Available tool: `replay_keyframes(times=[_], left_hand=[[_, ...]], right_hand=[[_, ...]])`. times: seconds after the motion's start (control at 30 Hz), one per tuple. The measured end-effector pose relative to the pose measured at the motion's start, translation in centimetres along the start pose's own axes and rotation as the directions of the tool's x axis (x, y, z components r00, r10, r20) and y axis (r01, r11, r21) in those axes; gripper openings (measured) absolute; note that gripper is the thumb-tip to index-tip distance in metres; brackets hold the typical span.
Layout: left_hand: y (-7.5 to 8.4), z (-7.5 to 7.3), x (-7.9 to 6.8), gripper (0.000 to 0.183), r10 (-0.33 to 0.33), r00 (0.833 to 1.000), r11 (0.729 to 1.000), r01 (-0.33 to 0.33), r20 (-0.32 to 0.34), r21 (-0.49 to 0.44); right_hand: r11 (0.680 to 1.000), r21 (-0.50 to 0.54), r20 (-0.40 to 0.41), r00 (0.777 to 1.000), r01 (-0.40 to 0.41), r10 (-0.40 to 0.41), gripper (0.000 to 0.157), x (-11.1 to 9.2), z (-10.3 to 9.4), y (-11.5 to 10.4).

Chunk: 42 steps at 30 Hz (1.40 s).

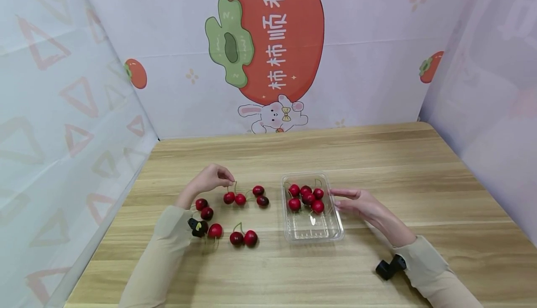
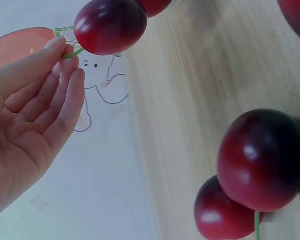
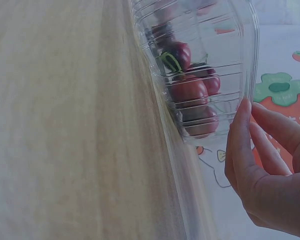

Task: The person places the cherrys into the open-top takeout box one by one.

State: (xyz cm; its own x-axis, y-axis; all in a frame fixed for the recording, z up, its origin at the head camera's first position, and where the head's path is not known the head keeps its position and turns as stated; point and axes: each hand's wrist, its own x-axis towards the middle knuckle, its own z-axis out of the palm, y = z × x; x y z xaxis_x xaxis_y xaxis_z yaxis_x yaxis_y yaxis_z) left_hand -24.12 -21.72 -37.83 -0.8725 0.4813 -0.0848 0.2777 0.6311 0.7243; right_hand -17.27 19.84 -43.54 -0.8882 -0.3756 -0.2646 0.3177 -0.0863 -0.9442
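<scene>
My left hand (image 1: 212,176) pinches the green stems of a pair of dark red cherries (image 1: 234,198) between thumb and fingertips. In the left wrist view one cherry (image 2: 111,26) hangs in front of those fingertips, partly hiding the other. My right hand (image 1: 364,204) is beside a clear plastic box (image 1: 313,239), its fairly straight fingertips touching the right rim. Several cherries (image 1: 307,198) lie in the far part of the box. The right wrist view shows the fingertips (image 3: 244,106) at the rim and the cherries (image 3: 189,91) through the ribbed wall.
Loose cherries lie left of the box: a pair (image 1: 260,196) close to it, another pair (image 1: 243,238) nearer me, and several more (image 1: 203,209) by the left wrist. The wooden table (image 1: 293,275) meets a printed cloth backdrop (image 1: 361,84) at the back.
</scene>
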Motion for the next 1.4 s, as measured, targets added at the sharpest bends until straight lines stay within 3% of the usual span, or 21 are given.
replay_keyframes(times=[0.37, 0.93, 1.4], left_hand=[[2.1, 0.0, -0.1, 0.012, 0.02, 1.0, 1.0, -0.02, -0.003, -0.004], [4.7, 2.8, 1.7, 0.01, 0.09, 0.996, 0.994, -0.091, -0.021, -0.056], [7.0, 3.7, 2.1, 0.01, 0.148, 0.989, 0.985, -0.15, -0.026, -0.081]], right_hand=[[1.0, -0.007, -0.007, 1.0, -0.006, 0.006, 0.05, 0.2, -0.1, 0.2], [1.0, -0.013, -0.018, 0.999, -0.027, 0.027, 0.049, 0.3, -0.1, 0.3], [0.999, -0.027, -0.019, 1.0, -0.021, 0.021, 0.046, 0.4, -0.2, 0.4]])
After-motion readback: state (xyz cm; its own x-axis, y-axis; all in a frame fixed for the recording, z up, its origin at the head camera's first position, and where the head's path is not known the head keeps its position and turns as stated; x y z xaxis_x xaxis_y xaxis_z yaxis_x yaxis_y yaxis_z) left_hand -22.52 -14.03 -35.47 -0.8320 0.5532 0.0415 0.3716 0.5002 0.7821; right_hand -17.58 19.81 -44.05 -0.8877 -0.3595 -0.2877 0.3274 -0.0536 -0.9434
